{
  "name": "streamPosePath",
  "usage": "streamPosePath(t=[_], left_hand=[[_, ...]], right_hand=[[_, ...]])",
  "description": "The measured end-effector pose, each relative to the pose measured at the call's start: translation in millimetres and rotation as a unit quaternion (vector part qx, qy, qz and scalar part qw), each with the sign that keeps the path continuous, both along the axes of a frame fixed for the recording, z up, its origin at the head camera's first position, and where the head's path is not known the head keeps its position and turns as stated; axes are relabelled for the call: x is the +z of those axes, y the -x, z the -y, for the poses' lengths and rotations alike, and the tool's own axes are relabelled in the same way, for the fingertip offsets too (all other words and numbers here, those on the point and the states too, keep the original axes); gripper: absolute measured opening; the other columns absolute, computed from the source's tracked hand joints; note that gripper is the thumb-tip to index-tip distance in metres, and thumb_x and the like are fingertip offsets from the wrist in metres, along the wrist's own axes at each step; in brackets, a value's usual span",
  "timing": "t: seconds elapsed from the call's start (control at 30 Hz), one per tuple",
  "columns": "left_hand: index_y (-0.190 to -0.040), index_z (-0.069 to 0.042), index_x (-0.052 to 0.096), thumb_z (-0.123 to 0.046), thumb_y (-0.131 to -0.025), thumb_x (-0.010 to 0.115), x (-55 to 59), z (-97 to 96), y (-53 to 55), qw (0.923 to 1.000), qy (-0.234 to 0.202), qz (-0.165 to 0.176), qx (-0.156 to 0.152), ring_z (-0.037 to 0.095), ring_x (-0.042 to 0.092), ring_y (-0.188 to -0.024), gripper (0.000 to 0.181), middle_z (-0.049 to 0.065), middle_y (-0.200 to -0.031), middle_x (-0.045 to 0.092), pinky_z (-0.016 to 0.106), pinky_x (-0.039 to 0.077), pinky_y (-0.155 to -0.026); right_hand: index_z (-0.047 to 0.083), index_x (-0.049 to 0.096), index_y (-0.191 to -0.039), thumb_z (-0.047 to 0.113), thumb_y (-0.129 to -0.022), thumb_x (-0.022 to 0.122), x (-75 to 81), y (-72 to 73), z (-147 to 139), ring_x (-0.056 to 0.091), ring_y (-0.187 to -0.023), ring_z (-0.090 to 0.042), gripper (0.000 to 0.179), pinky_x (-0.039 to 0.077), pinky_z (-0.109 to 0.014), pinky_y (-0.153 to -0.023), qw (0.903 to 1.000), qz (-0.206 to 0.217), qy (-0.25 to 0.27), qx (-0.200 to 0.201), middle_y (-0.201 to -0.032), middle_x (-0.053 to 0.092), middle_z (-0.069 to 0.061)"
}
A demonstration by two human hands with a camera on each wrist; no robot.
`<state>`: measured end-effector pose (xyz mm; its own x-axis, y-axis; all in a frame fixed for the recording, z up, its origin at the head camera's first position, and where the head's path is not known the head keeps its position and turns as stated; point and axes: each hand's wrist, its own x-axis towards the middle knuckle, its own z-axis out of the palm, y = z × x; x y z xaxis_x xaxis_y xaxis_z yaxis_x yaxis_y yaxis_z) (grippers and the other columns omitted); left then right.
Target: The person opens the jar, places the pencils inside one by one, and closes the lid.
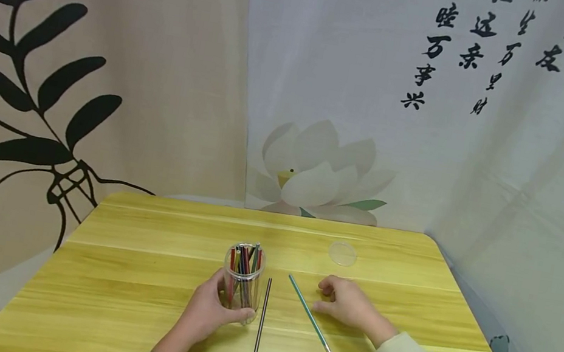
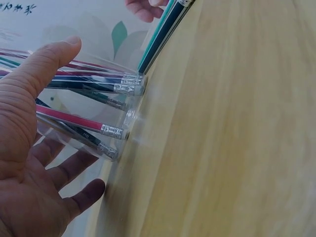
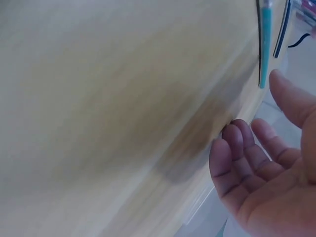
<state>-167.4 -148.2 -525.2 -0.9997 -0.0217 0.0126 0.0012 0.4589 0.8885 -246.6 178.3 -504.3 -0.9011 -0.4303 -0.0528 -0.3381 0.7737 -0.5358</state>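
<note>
A clear jar (image 1: 256,296) stands upright on the table with several pencils in it. My left hand (image 1: 205,310) holds it, fingers around the far side and thumb across the near side. In the left wrist view, silver ferrules and eraser ends of the pencils (image 2: 74,116) show at the jar's bottom. Just right of the jar lies a dark pencil (image 1: 261,323). A teal pencil (image 1: 310,314) lies slanted farther right, with its silver end toward me. Beside it my right hand (image 1: 347,303) is low over the table, fingers loosely bent, nothing in them; the right wrist view shows thumb and fingers apart.
A thin clear round disc (image 1: 343,253) lies on the table beyond my right hand. The wooden table (image 1: 133,275) ends at a far edge before a curtain (image 1: 178,61) printed with leaves, a flower and writing.
</note>
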Motion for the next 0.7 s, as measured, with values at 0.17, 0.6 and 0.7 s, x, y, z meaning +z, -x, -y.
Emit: streamPosePath(t=[0.17, 0.6, 0.7], left_hand=[[-0.141, -0.022, 0.059, -0.038, -0.071, 0.101, -0.4, 0.4, 0.0, 1.0000, -0.006, 0.002, -0.001, 0.024, 0.069, -0.113, 0.083, 0.005, -0.123, 0.073, 0.048, 0.061, -0.096], [-0.138, -0.023, 0.059, -0.038, -0.072, 0.101, -0.5, -0.4, 0.9, 1.0000, -0.002, 0.004, 0.001, 0.022, 0.067, -0.107, 0.080, 0.003, -0.116, 0.071, 0.044, 0.061, -0.092], [-0.138, -0.023, 0.059, -0.038, -0.071, 0.101, -0.9, -0.7, 0.6, 1.0000, -0.003, 0.004, 0.001, 0.022, 0.067, -0.107, 0.080, 0.003, -0.116, 0.071, 0.044, 0.061, -0.092]], right_hand=[[0.004, 0.070, -0.121, 0.027, -0.091, 0.087, -0.2, -4.7, 8, 0.069, -0.099, -0.019, 0.042, 0.061, -0.042, -0.088, 0.9997, 0.006, 0.012, 0.020, -0.111, 0.075, -0.005], [0.002, 0.070, -0.123, 0.022, -0.091, 0.087, 1.4, -13.3, 20, 0.071, -0.102, -0.023, 0.042, 0.062, -0.037, -0.087, 0.9967, 0.036, 0.048, 0.055, -0.115, 0.075, -0.009], [0.002, 0.069, -0.123, 0.020, -0.091, 0.087, 2.1, -14.3, 20, 0.070, -0.101, -0.023, 0.041, 0.062, -0.038, -0.086, 0.9964, 0.040, 0.053, 0.053, -0.116, 0.074, -0.010]])
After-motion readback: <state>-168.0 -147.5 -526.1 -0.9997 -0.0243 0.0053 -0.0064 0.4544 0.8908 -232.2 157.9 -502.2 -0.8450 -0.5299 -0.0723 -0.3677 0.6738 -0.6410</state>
